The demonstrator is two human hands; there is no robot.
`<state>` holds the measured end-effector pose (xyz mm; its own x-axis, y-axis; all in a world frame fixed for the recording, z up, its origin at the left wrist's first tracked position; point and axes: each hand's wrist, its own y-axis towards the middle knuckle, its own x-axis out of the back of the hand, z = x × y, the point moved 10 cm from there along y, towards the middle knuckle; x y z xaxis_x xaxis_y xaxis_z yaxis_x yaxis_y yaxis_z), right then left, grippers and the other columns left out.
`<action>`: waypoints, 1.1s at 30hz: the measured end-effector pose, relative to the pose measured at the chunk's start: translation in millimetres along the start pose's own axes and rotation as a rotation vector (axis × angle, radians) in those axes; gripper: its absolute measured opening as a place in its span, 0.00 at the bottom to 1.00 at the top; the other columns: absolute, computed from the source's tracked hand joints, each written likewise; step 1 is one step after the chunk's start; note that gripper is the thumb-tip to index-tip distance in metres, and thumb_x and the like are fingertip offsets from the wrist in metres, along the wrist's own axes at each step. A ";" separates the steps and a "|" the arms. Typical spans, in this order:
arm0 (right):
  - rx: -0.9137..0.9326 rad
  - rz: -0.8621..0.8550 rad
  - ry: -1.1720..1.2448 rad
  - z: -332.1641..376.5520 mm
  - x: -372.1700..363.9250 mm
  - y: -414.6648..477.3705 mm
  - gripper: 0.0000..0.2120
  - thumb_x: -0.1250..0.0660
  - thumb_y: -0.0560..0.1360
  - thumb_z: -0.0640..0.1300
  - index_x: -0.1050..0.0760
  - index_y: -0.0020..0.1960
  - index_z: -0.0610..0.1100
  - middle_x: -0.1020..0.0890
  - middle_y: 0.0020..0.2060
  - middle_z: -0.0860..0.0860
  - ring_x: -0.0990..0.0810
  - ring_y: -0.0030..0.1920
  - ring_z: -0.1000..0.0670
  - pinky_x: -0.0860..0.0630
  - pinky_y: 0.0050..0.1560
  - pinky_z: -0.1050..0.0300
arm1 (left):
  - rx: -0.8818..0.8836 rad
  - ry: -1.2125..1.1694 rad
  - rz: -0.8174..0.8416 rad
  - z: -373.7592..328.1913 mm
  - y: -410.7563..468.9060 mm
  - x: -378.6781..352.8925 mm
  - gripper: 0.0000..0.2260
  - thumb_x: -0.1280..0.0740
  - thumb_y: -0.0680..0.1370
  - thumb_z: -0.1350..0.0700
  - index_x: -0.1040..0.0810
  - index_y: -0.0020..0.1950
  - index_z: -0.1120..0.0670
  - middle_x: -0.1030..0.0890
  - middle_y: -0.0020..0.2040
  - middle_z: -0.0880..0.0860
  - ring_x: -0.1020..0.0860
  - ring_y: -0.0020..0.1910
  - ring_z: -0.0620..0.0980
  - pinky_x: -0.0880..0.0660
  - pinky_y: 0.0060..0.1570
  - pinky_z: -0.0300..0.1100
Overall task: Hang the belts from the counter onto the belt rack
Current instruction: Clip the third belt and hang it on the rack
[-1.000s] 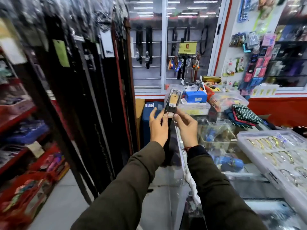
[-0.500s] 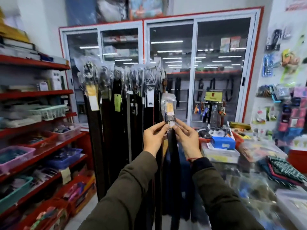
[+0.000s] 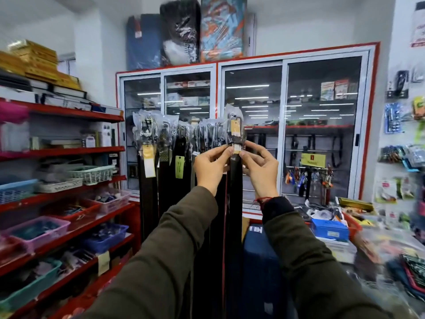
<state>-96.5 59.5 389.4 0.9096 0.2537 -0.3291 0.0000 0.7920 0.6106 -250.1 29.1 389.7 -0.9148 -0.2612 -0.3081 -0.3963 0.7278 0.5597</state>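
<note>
I hold a dark belt (image 3: 236,180) upright at chest height. Its buckle end, wrapped in clear plastic with a yellow tag, points up. My left hand (image 3: 210,168) pinches it from the left just below the buckle, and my right hand (image 3: 261,169) pinches it from the right. The strap hangs straight down between my arms. The belt rack (image 3: 174,132) stands just behind and to the left, with several dark belts hanging from it by their wrapped buckles. The held buckle sits level with the right end of that row.
Red shelves (image 3: 69,150) with baskets of small goods line the left side. A glass-door cabinet (image 3: 285,134) fills the back wall. The cluttered counter (image 3: 345,245) with a blue box is at the right, and a blue suitcase (image 3: 259,268) stands below it.
Both hands have raised the belt from counter height up to the top of the rack. My view has tilted upward with it.
</note>
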 end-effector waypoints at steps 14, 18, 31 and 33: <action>-0.046 -0.010 -0.101 -6.0 6.0 15.1 0.15 0.31 0.75 0.35 0.19 0.61 0.40 0.14 0.47 0.39 0.15 0.48 0.47 0.18 0.41 0.59 | 0.122 -0.042 -0.012 14.0 1.7 -3.2 0.14 0.28 0.78 0.59 0.19 0.62 0.63 0.15 0.51 0.58 0.17 0.42 0.49 0.19 0.36 0.35; 0.051 -0.027 -0.224 -4.4 9.8 12.3 0.14 0.31 0.75 0.36 0.18 0.59 0.43 0.14 0.48 0.39 0.15 0.48 0.48 0.16 0.46 0.52 | 0.065 0.088 -0.052 15.7 3.9 2.7 0.15 0.28 0.78 0.58 0.19 0.63 0.62 0.16 0.51 0.56 0.17 0.48 0.52 0.17 0.49 0.45; 0.512 0.061 -0.835 1.1 -3.6 -1.6 0.26 0.44 0.83 0.47 0.44 0.79 0.49 0.43 0.79 0.55 0.47 0.80 0.53 0.53 0.81 0.47 | -0.501 0.780 0.051 -16.8 -6.7 6.5 0.23 0.40 0.84 0.54 0.37 0.79 0.49 0.35 0.79 0.47 0.38 0.78 0.44 0.42 0.78 0.38; 0.568 0.056 -0.983 0.2 -9.7 0.4 0.27 0.46 0.84 0.50 0.48 0.81 0.50 0.49 0.81 0.56 0.56 0.82 0.51 0.61 0.79 0.41 | -0.561 0.856 0.122 -20.3 -6.3 -2.1 0.25 0.42 0.84 0.53 0.44 0.81 0.46 0.44 0.82 0.44 0.47 0.82 0.42 0.52 0.75 0.27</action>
<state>-105.3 57.3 393.0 0.8463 -0.4629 0.2636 -0.0900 0.3634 0.9273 -247.3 12.2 402.4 -0.6132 -0.7295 0.3031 -0.0755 0.4361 0.8967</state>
